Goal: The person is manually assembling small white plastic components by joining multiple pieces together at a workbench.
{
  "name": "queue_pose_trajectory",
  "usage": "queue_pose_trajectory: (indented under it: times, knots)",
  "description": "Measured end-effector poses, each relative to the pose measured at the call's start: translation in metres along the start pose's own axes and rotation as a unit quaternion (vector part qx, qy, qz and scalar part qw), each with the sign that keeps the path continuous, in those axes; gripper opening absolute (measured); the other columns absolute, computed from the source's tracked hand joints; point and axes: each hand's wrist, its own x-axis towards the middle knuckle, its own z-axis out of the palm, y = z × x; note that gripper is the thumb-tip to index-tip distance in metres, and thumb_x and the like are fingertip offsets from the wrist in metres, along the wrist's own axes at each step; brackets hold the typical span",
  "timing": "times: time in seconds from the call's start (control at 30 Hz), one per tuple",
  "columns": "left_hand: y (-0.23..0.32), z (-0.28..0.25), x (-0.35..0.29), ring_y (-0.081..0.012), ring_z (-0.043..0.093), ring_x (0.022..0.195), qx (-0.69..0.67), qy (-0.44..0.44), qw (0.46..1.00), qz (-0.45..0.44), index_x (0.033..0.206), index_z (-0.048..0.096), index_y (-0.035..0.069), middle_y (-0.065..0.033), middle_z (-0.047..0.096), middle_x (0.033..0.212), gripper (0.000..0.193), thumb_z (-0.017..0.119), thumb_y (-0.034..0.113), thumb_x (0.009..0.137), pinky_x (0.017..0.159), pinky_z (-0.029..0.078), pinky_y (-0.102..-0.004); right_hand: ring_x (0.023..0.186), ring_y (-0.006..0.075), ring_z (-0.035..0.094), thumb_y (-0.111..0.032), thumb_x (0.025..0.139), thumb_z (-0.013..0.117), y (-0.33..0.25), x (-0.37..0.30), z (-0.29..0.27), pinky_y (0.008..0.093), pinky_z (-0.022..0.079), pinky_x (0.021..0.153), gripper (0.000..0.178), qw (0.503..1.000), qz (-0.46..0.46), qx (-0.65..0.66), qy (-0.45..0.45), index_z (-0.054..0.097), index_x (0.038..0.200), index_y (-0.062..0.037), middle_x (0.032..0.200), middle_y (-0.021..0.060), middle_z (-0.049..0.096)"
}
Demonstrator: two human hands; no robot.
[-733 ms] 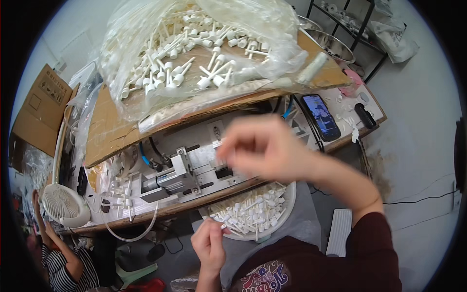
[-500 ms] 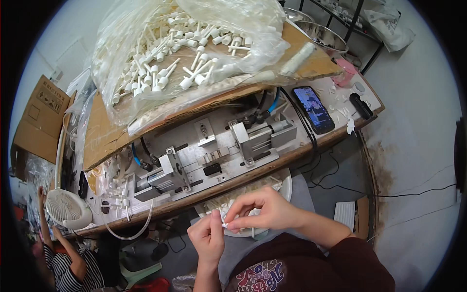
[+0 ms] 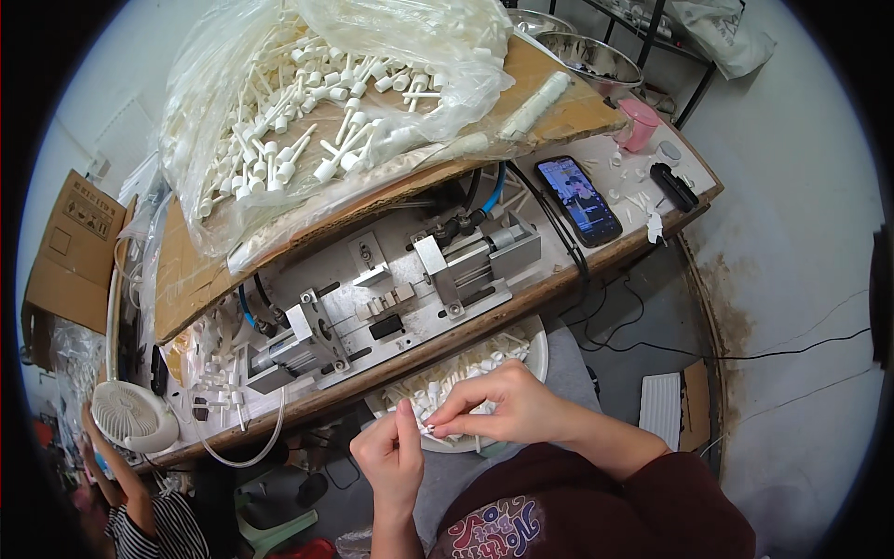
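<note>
Above my lap, both hands meet at a small white plastic piece (image 3: 426, 429), most of it hidden by fingers. My left hand (image 3: 389, 456) is closed on it with the thumb upright and the other fingers curled. From the right, the thumb and fingertips of my right hand (image 3: 503, 402) pinch the same piece. Just beneath my hands lies a wide white basin (image 3: 541, 359) heaped with white stick-like plastic parts (image 3: 461, 377). On the bench beyond sits a metal fixture with two pneumatic cylinder units (image 3: 296, 343) (image 3: 470, 261) and a small block between them.
Over the fixture, a cardboard sheet (image 3: 596, 112) carries a clear bag of white plastic parts (image 3: 279, 140). A lit phone (image 3: 579, 200), a pink cup (image 3: 637, 126) and a black tool (image 3: 673, 187) lie at right. A fan (image 3: 135, 415) stands left, near another person's arm (image 3: 126, 477).
The bench and basin have shifted slightly left and down in view. My hands stay together on the white piece, with the right fingertips slightly closer to the left thumb.
</note>
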Motion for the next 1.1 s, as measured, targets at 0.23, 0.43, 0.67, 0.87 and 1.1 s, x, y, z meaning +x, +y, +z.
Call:
queue_pose_trajectory:
  times: [0.23, 0.43, 0.67, 0.87, 1.1]
  knots:
    - [0.007, 0.000, 0.005, -0.0164, 0.031, 0.041, 0.031, 0.013, 0.999, 0.025, 0.058, 0.049, -0.003, -0.0088, 0.038, 0.047, 0.038, 0.061, 0.004, 0.093, 0.043, 0.024, -0.0330, 0.081, 0.0164, 0.074, -0.006, 0.085, 0.072, 0.002, -0.001, 0.005, 0.0248, 0.057, 0.071, 0.011, 0.995, 0.022, 0.097, 0.027, 0.071, 0.091, 0.0032, 0.082, 0.0095, 0.074]
    - [0.002, 0.002, 0.003, -0.0150, 0.030, 0.042, 0.053, -0.001, 0.998, 0.030, 0.059, 0.048, -0.003, -0.0088, 0.037, 0.048, 0.037, 0.061, 0.004, 0.093, 0.043, 0.024, -0.0329, 0.080, 0.0153, 0.073, -0.006, 0.087, 0.070, 0.003, 0.002, 0.001, 0.0252, 0.057, 0.073, 0.010, 0.999, -0.028, -0.045, -0.005, 0.071, 0.092, 0.0023, 0.086, 0.0097, 0.074]
    - [0.003, -0.003, 0.010, -0.0099, 0.028, 0.046, 0.028, 0.008, 1.000, -0.009, 0.059, 0.048, -0.004, -0.0063, 0.035, 0.049, 0.038, 0.060, 0.006, 0.095, 0.043, 0.023, -0.0307, 0.081, 0.0150, 0.072, -0.009, 0.085, 0.073, 0.004, -0.002, 0.007, 0.0265, 0.057, 0.074, 0.011, 0.997, -0.007, 0.027, 0.077, 0.073, 0.091, 0.0008, 0.088, 0.0087, 0.074]
    - [0.005, 0.000, 0.009, -0.0140, 0.030, 0.042, 0.053, 0.004, 0.998, 0.014, 0.058, 0.048, -0.003, -0.0088, 0.036, 0.048, 0.038, 0.061, 0.005, 0.093, 0.043, 0.024, -0.0320, 0.077, 0.0155, 0.073, -0.008, 0.083, 0.075, 0.013, 0.000, 0.004, 0.0257, 0.057, 0.071, 0.012, 0.997, -0.054, -0.040, 0.032, 0.073, 0.092, -0.0002, 0.084, 0.0087, 0.074]
    - [0.003, -0.003, 0.006, -0.0228, 0.038, 0.042, 0.095, -0.021, 0.995, 0.026, 0.062, 0.051, -0.002, -0.0128, 0.044, 0.053, 0.033, 0.060, 0.005, 0.093, 0.043, 0.028, -0.0348, 0.071, 0.0149, 0.072, -0.008, 0.085, 0.072, 0.007, 0.004, 0.012, 0.0256, 0.055, 0.063, 0.009, 0.996, -0.039, -0.073, 0.018, 0.068, 0.086, 0.0003, 0.079, 0.0089, 0.072]
